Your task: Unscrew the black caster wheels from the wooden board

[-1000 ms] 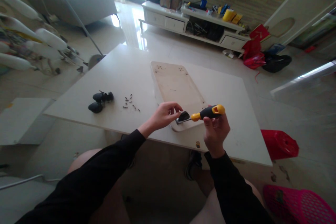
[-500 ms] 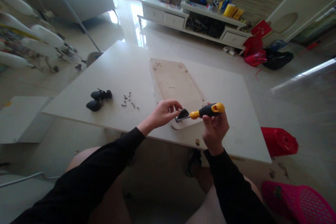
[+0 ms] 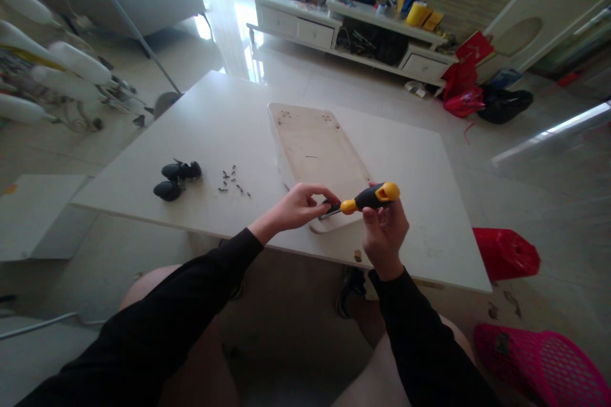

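Observation:
A beige plastic panel point(image 3: 317, 140) with rounded corners lies on the white table point(image 3: 424, 216), with small holes at its far corners. At its near corner, my left hand point(image 3: 301, 205) pinches a black caster wheel point(image 3: 331, 208), partly hidden by the fingers. My right hand point(image 3: 387, 232) is wrapped round a yellow-and-black screwdriver point(image 3: 371, 198). Its shaft slants down to the left beside the caster, and the tip is at the caster's base. Left of the panel lie several small screws point(image 3: 233, 181). Farther left rest several black caster wheels point(image 3: 168, 190).
A small sticker point(image 3: 358, 255) is on the table's near edge. A red bin point(image 3: 506, 254) and a pink basket point(image 3: 544, 356) stand on the floor at right. Beyond the table is a white TV cabinet point(image 3: 305, 32). A white box point(image 3: 52, 216) is at left.
My right hand and the screwdriver have shifted slightly left. The caster looks turned and lower, with more of it behind my left fingers. The whole view has moved a little.

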`<action>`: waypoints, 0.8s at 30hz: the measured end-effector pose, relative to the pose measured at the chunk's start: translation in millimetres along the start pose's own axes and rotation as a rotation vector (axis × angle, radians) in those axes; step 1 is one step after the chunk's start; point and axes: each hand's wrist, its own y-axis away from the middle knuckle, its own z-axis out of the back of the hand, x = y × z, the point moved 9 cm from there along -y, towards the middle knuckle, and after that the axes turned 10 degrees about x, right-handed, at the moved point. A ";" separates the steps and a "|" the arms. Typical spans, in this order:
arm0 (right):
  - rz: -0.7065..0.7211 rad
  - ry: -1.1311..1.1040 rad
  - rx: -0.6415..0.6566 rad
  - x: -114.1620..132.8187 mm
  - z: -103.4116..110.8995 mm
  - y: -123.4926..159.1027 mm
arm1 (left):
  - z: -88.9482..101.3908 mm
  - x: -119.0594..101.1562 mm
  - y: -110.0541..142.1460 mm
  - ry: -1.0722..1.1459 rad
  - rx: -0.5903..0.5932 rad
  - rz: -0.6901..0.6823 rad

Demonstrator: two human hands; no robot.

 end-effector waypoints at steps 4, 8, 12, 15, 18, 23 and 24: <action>-0.032 -0.002 0.023 -4.4 -1.1 -1.6 | -7.0 0.4 -0.4 0.071 0.125 0.021; -0.034 0.026 0.072 -2.9 -3.8 -4.9 | -8.8 -0.3 -1.4 0.035 0.155 0.014; -0.028 -0.001 0.127 3.6 -9.3 -8.8 | -13.7 2.5 -5.3 0.005 0.156 -0.015; -0.072 -0.045 0.165 2.6 -14.9 -10.8 | -14.8 8.1 -8.5 -0.032 0.129 -0.010; -0.079 -0.115 0.163 -0.2 -18.3 -13.7 | -11.6 12.9 -10.9 -0.048 0.070 0.001; -0.017 -0.103 -0.028 1.2 -10.9 -20.7 | -10.2 15.5 -13.9 -0.052 0.007 0.033; -0.016 -0.086 -0.061 2.4 -10.3 -21.5 | -10.6 15.6 -14.5 -0.047 0.001 0.041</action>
